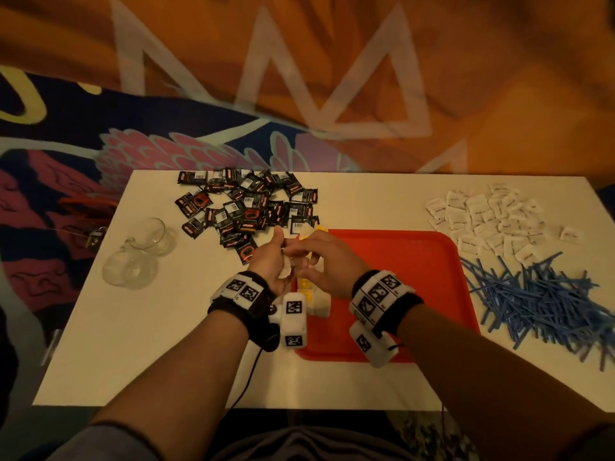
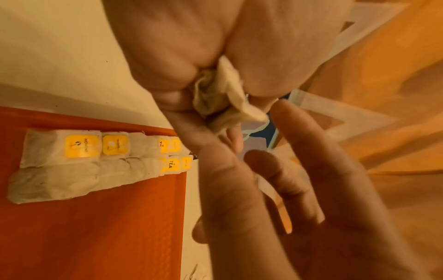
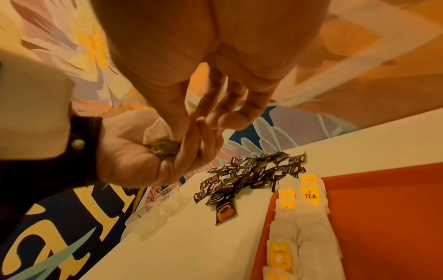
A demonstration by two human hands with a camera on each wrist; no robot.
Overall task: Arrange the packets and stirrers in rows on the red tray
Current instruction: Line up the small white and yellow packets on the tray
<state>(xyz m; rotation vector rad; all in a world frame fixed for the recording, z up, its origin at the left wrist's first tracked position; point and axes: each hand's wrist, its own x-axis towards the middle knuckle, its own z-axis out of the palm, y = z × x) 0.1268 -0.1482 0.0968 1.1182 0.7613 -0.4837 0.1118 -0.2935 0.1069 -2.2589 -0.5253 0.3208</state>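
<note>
1. Both hands meet above the white bench (image 1: 186, 327) at the red tray (image 1: 416, 277)'s left edge.
2. Left hand (image 1: 271, 261) grips crumpled tea bags (image 2: 215, 98); right hand (image 1: 324, 261) reaches in, fingers relaxed.
3. Two rows of tea bags (image 2: 79, 163) lie along the tray's left side.
4. Black packets (image 1: 246, 207), white packets (image 1: 492, 221) and blue stirrers (image 1: 539, 297) lie piled on the bench.

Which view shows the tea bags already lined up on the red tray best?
Left wrist: the tea bags lie unobstructed in two rows on the red tray. Right wrist shows them at its edge; in head view, hands hide most.
</note>
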